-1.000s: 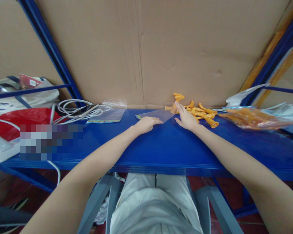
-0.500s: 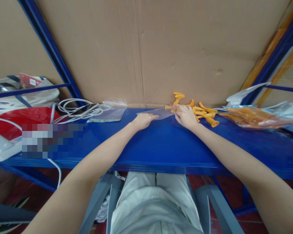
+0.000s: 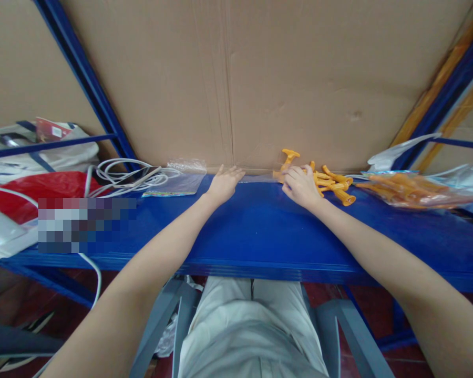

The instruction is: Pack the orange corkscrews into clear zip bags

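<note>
My left hand (image 3: 224, 185) is held over the back of the blue table, its fingers stretched out and spread. Beside its fingertips lies a clear plastic bag (image 3: 256, 179), stretching across to my right hand (image 3: 300, 186). That hand has its fingers curled down on the bag's right end, partly hiding it. A yellow plastic piece (image 3: 278, 174) shows at those fingers; whether it is inside the bag I cannot tell. Just behind stands a T-shaped yellow piece (image 3: 290, 154). Several ribbed yellow pieces (image 3: 335, 185) lie heaped to the right of my right hand.
A filled bag of yellow pieces (image 3: 413, 190) lies at the right. Flat clear bags (image 3: 177, 181) and a coiled white cable (image 3: 130, 176) are on the left, near a red bag (image 3: 51, 189). Cardboard (image 3: 299, 79) walls the back of the blue table (image 3: 256, 236).
My left hand has moved left and slightly up, its fingers spreading off the plastic bag. My right hand stays nearly in place, slightly further right.
</note>
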`<move>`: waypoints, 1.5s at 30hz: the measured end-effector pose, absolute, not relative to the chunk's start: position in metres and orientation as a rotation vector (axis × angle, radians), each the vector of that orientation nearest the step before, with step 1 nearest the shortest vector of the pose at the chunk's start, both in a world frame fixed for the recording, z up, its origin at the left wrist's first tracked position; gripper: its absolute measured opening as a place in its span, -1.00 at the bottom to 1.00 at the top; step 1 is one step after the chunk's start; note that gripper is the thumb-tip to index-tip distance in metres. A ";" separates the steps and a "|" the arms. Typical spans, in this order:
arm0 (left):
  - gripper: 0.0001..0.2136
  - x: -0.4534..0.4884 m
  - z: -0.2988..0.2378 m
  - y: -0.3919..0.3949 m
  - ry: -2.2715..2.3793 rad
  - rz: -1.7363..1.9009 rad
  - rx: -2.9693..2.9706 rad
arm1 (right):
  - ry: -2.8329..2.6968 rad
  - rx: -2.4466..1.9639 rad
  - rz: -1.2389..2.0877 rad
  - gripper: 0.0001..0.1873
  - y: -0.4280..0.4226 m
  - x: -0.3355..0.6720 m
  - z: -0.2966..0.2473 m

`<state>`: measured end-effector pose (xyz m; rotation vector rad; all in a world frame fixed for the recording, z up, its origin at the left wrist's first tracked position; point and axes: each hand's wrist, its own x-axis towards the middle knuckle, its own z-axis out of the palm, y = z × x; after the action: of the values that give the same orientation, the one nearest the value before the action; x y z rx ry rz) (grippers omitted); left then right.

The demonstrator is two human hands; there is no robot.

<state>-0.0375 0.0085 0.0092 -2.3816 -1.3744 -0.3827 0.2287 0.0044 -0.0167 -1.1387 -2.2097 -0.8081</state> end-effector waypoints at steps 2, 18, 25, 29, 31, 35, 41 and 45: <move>-0.35 -0.040 0.005 0.013 -1.386 -0.396 -2.385 | -2.264 -1.098 -0.834 -0.73 0.008 0.231 -0.020; -0.37 -0.033 -0.016 0.023 -1.415 -0.214 -2.727 | -2.542 -1.215 -0.554 -0.70 0.004 0.223 -0.026; -0.45 -0.024 -0.032 0.030 -1.265 -0.195 -2.914 | -2.467 -1.259 -0.385 -0.69 0.001 0.216 -0.027; -0.50 -0.031 -0.029 0.035 -1.324 -0.197 -2.918 | -2.463 -1.236 -0.372 -0.68 0.001 0.217 -0.023; -0.51 -0.035 -0.027 0.038 -1.380 -0.203 -2.902 | -2.456 -1.247 -0.394 -0.66 -0.001 0.219 -0.019; -0.52 -0.041 -0.026 0.043 -1.475 -0.225 -2.878 | -2.385 -1.422 -0.406 -0.65 -0.006 0.227 -0.003; -0.53 -0.048 -0.027 0.049 -1.503 -0.287 -2.891 | -2.137 -2.025 -0.365 -0.64 -0.010 0.259 0.025; -0.54 -0.049 -0.025 0.050 -1.504 -0.286 -2.897 | -1.932 -2.362 -0.349 -0.63 0.001 0.297 0.028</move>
<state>-0.0487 0.0496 -0.0254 -2.8972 -1.5041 -0.2858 0.2966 0.0009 0.0280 -2.3621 -1.9318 -0.3486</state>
